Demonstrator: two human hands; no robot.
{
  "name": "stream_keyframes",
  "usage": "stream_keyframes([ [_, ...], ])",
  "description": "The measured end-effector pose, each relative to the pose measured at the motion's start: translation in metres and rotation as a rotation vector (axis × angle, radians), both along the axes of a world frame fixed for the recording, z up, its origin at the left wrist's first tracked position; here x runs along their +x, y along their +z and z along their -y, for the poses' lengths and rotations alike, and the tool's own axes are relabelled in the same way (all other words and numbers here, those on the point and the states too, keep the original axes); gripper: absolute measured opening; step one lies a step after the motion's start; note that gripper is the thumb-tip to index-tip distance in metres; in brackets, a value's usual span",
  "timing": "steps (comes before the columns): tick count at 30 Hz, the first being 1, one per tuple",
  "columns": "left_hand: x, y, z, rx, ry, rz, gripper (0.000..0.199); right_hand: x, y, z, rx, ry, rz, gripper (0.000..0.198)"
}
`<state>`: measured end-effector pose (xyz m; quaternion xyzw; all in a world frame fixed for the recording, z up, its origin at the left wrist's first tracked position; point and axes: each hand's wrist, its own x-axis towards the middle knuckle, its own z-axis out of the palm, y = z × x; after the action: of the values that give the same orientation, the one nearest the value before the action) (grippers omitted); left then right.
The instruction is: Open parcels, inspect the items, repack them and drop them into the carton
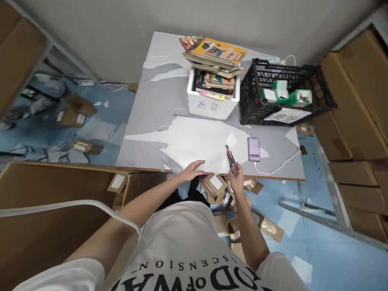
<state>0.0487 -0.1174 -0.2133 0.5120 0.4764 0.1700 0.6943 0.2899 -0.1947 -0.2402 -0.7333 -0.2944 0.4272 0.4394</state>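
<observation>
My right hand (pixel 236 178) is closed around a box cutter (pixel 230 157), dark with red parts, its tip pointing away from me over the table (pixel 145 155). Level with it on the left, my left hand (pixel 192 170) hovers at the table's front edge, thumb and fingers apart and nothing in them. Just right of the cutter lies a phone (pixel 254 149) with its screen lit and a white cable (pixel 280 167) plugged in. A small white paper piece (pixel 231 140) rests beyond the cutter's tip.
At the back stand a white bin (pixel 209 106) piled with books (pixel 216 52) and a black crate (pixel 251 93) holding green-and-white boxes (pixel 280 91). Torn cardboard packaging (pixel 216 188) litters the floor below. Stacked cartons (pixel 357 101) line the right; a large open carton (pixel 54 218) sits at left.
</observation>
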Motion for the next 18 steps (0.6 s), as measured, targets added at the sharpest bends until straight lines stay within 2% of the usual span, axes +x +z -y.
stream_keyframes([
  [4, -0.064, 0.018, 0.005, 0.046, 0.318, -0.019, 0.065, -0.046, 0.007, -0.052, 0.02, 0.287, -0.017, 0.066],
  [8, -0.126, 0.033, 0.035, 0.083, 0.648, -0.12, 0.067, -0.101, 0.018, -0.083, 0.034, 0.599, 0.014, 0.057],
  [13, -0.197, 0.042, 0.092, 0.072, 1.012, -0.166, 0.066, -0.167, 0.036, -0.092, 0.099, 0.864, 0.017, 0.051],
  [18, -0.259, 0.041, 0.146, 0.044, 1.197, -0.162, 0.063, -0.228, 0.057, -0.082, 0.137, 1.004, 0.035, 0.045],
])
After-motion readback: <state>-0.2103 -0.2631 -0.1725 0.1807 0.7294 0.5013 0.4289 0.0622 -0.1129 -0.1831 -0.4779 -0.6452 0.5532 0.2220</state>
